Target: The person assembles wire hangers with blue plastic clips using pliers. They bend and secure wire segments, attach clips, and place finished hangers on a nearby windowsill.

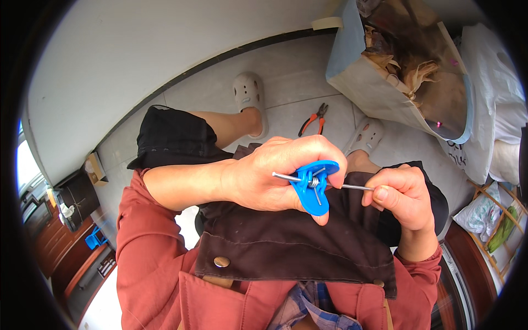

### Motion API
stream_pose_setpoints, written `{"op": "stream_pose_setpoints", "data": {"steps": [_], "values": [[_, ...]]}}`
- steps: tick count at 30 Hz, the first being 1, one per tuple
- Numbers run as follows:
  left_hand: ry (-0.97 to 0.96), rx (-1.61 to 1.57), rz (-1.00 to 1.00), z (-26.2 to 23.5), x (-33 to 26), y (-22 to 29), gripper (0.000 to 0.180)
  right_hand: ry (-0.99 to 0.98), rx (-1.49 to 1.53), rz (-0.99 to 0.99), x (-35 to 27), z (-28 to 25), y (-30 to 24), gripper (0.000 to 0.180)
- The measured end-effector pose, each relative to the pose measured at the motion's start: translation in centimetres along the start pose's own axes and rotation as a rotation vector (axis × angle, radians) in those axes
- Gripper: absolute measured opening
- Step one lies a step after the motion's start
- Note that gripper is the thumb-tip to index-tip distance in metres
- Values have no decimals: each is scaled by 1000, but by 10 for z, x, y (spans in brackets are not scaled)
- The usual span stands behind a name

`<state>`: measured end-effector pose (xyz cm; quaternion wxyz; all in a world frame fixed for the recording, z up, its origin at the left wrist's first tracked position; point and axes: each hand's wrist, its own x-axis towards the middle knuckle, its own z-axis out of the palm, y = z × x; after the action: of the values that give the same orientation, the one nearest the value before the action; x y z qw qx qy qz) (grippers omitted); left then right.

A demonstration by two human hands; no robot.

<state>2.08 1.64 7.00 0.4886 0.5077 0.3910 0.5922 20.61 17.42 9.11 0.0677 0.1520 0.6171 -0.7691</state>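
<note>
A: Item one?
B: Left hand, fingers curled shut round a blue plastic piece, flat and rounded, held over the lap above a dark brown apron.

A: Item two?
B: A thin metal rod, running crosswise through the blue plastic piece, with a small coil spring wound about it at the middle. One end sticks out toward the left palm; the other reaches the right hand.

A: Right hand?
B: Right hand, grip closed, thumb and forefinger pinching the rod's far end, just beside the blue piece.

A: Surroundings?
B: Grey tiled floor. A pair of pliers with orange handles lying on it between two pale clogs, well apart from the hands. A large paper bag holding brown crumpled material at upper right, a white plastic bag beside it. Rust-red sleeves on both arms.
</note>
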Motion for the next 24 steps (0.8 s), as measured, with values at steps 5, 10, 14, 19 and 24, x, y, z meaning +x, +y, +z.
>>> {"op": "stream_pose_setpoints", "data": {"steps": [5, 10, 14, 19, 24], "values": [[26, -143, -30, -3, -5, 3, 41, -22, 574, 208, -12, -2, 13, 24], [3, -124, 9, 0, -5, -5, 41, -13, 452, 178, -16, -7, 16, 24], [38, -62, 52, 1, -5, -6, 43, 163, -214, -204, -13, -7, 13, 17], [115, -85, 86, -1, -2, -5, 43, 436, -802, -534, -11, -17, 20, 12], [110, -102, 89, -5, -2, -1, 40, 958, -697, -338, -31, -45, 27, 13]]}}
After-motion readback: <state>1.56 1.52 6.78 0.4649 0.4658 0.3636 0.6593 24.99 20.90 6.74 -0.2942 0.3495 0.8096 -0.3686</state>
